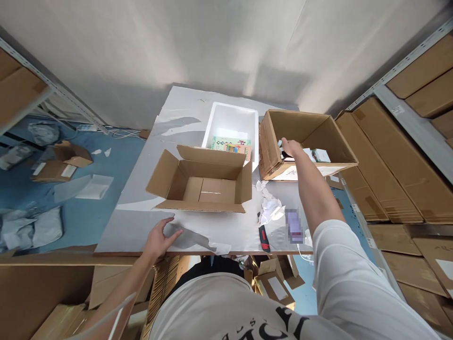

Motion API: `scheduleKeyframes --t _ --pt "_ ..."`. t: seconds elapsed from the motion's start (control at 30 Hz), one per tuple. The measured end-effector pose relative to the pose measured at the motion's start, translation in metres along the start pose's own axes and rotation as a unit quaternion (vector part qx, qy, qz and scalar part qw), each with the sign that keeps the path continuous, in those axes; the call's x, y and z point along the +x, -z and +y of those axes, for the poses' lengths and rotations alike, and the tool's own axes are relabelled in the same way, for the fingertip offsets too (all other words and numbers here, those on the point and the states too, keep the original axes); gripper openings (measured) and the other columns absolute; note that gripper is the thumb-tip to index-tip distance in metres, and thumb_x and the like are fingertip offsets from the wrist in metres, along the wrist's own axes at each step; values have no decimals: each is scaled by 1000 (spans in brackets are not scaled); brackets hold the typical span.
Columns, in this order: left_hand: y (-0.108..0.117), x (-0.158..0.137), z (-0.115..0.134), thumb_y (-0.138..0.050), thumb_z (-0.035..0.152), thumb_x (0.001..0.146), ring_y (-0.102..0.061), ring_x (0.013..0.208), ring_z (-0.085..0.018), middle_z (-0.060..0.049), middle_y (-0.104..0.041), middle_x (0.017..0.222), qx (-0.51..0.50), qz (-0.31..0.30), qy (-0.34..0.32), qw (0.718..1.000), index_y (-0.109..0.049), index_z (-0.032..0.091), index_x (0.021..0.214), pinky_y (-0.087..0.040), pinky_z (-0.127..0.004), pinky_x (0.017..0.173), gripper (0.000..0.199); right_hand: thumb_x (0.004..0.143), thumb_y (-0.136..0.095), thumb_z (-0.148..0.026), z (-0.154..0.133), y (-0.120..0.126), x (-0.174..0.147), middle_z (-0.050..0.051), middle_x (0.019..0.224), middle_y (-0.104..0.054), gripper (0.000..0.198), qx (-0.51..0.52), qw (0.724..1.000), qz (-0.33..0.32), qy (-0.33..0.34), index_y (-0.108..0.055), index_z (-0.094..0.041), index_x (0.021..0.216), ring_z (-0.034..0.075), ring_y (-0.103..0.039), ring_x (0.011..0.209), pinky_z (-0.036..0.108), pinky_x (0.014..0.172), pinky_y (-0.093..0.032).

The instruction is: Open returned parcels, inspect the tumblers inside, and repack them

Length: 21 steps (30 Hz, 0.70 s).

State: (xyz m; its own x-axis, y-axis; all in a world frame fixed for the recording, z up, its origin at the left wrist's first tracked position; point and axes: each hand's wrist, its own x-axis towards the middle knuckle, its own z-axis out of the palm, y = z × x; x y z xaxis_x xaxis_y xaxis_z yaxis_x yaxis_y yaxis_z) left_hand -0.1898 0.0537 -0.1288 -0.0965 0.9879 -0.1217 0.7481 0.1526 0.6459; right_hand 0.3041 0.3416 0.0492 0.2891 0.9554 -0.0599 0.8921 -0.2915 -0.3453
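Note:
My left hand [159, 240] hovers over the front left of the table, thumb and fingers spread, holding nothing. Close by, an open cardboard box [170, 206] stands with its flaps up and its brown bottom showing. At the right, my right hand [292, 148] reaches over the near left corner of a larger cardboard box [339, 141]. Its fingers are closed around a small, pale item at their tips, too hidden to name. Small white boxes [321, 156] lie inside that larger box. Between the two boxes, farther back, a white foam box [230, 113] holds flat, colourful packs [236, 150].
A red and black utility knife [264, 239], crumpled white paper [271, 208] and a blurred purple phone-like object [293, 225] lie at the table's front right. Shelves with large cartons [385, 170] stand at the right. Plastic bags [47, 226] and an opened carton [58, 167] litter the blue floor.

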Motion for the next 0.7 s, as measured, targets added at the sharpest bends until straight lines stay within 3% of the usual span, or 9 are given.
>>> scheduleKeyframes --t 0.13,0.2,0.27,0.3,0.37,0.47,0.57,0.7 --pt "9 29 -2 -65 64 68 -63 111 -37 -15 -68 116 18 49 58 997 -60 16 113 -50 -52 96 66 94 -57 -37 10 -13 -51 9 129 -57 36 87 991 97 36 -56 -21 126 22 -60 112 42 93 -52" --pt "14 43 -5 -68 63 65 -61 114 -37 -16 -66 120 7 60 85 995 -57 15 117 -49 -52 97 72 94 -52 -31 22 -46 -96 11 130 -57 33 121 985 114 40 -57 -25 126 24 -58 116 42 93 -52" --pt "15 58 -8 -70 59 64 -62 114 -35 -15 -64 124 -24 48 78 995 -55 16 120 -50 -50 96 73 88 -52 -25 32 -96 -147 13 120 -61 36 151 982 109 41 -59 -22 123 25 -63 107 44 89 -54" --pt "15 66 -10 -70 57 63 -62 113 -34 -14 -64 124 -41 33 62 997 -56 17 120 -50 -48 95 70 85 -52 -22 34 -125 -170 12 116 -63 40 177 979 96 45 -57 -20 124 24 -65 101 44 87 -55" --pt "10 79 -13 -72 53 60 -63 109 -33 -12 -68 117 -75 0 33 997 -60 19 111 -51 -47 94 62 72 -60 -20 31 -178 -206 13 120 -62 53 287 956 -6 64 -56 -20 124 26 -64 104 45 87 -55" --pt "-1 94 -12 -74 54 53 -65 105 -33 -11 -71 105 -140 -18 21 990 -63 21 95 -51 -47 94 55 63 -68 -22 15 -228 -230 14 124 -61 55 338 930 -120 84 -59 -19 118 30 -58 116 48 100 -47" --pt "-4 93 -3 -76 59 49 -67 102 -30 -12 -71 98 -222 -3 39 974 -63 19 89 -53 -44 90 58 71 -65 -30 4 -234 -235 12 128 -60 51 371 916 -139 65 -56 -21 120 29 -55 121 49 104 -43" --pt "11 66 16 -76 65 53 -68 94 -26 -14 -71 103 -282 22 38 958 -60 16 95 -55 -40 87 67 79 -61 -46 13 -201 -254 9 135 -58 44 430 890 -134 65 -52 -25 116 24 -52 128 45 107 -42"
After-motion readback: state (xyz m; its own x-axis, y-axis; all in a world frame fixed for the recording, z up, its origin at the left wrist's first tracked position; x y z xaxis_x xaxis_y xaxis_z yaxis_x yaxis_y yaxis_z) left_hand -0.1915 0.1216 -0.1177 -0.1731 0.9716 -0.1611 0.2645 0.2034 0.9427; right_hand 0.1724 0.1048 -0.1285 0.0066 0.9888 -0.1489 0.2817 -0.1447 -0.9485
